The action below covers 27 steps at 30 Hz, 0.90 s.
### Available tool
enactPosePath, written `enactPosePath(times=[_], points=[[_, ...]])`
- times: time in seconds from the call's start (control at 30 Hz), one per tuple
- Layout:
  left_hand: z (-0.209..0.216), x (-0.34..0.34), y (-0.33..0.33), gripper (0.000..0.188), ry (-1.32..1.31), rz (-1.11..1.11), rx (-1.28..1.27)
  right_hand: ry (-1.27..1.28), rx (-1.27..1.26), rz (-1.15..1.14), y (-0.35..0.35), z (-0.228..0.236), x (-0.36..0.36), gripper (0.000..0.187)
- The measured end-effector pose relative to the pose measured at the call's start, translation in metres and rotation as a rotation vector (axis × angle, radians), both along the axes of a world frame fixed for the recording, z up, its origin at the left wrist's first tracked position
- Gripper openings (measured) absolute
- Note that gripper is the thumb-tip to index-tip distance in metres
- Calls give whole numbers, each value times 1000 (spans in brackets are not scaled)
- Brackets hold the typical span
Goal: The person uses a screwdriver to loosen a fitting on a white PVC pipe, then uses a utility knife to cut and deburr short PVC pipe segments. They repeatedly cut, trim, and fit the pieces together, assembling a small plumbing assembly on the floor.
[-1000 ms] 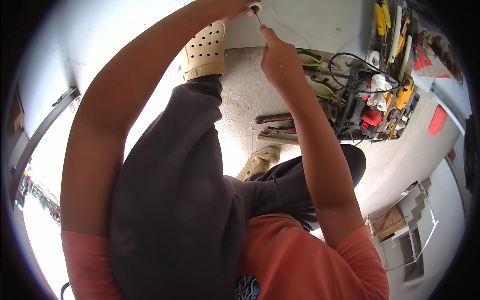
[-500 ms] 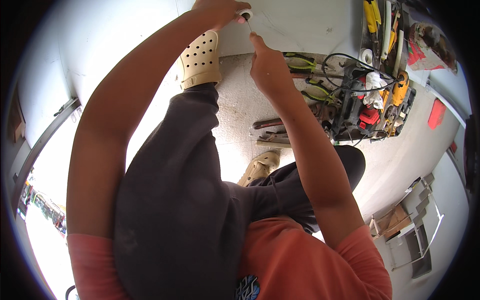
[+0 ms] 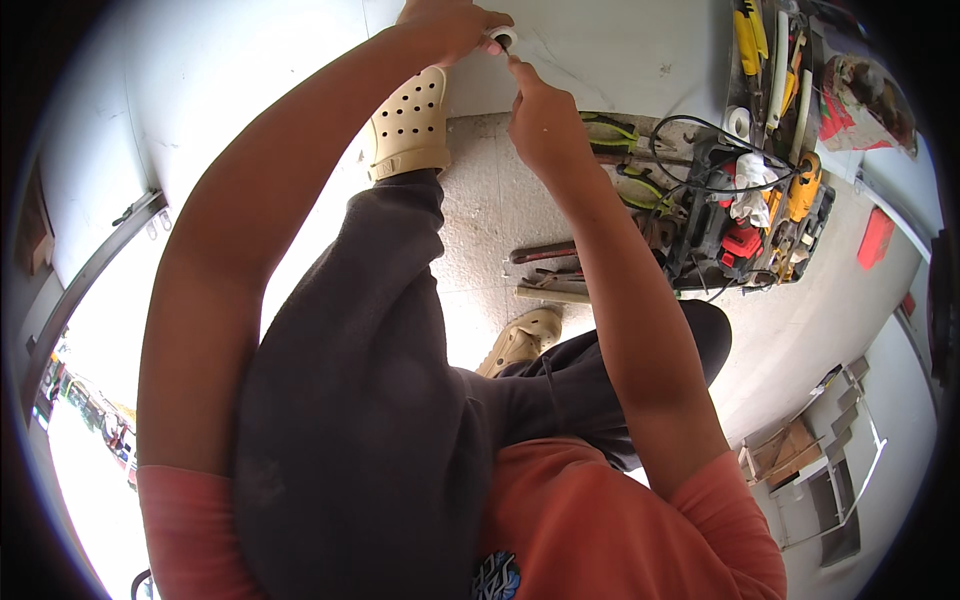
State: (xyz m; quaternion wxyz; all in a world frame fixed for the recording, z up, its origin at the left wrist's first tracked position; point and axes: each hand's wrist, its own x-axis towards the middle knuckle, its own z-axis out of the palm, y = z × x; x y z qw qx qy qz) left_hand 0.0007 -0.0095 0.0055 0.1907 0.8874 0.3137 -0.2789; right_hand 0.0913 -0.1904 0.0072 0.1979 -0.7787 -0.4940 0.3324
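Note:
At the top middle, my left hand (image 3: 450, 32) is closed around a small white ring-shaped piece (image 3: 512, 37) with a dark opening. Whether it is a roll or the end of a pipe I cannot tell. Just below it, my right hand (image 3: 548, 118) is closed with the index finger stretched along a thin tool shaft (image 3: 505, 51) that points into the opening. The tool's handle is hidden inside the fist. Both hands are close to the pale grey panel (image 3: 600, 50).
Green-handled pliers (image 3: 612, 135) and a red-handled tool (image 3: 543, 252) lie right of my legs. Beyond them sits an open black toolbox (image 3: 690, 235) with a yellow drill (image 3: 803, 188) and a black cable (image 3: 655, 135). My tan clogs (image 3: 410, 125) rest on the floor.
My right fingertip has come closer to the white ring, so less of the thin shaft shows. The whole view has shifted slightly. The left hand keeps its hold.

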Motion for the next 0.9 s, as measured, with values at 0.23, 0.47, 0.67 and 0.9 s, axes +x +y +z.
enactPosePath(times=[0.23,0.47,0.67,0.9], points=[[-3,-13,-8,46,-97,-91,128,19,-61,46,-19,9,5,40],[-21,-6,-5,53,15,-4,138,16,-77,17,-2,13,4,40],[-21,-9,-9,54,-38,-20,158,51,-98,56,-21,12,-3,42],[-15,-5,-6,54,-11,10,110,58,-99,12,-20,21,8,44]])
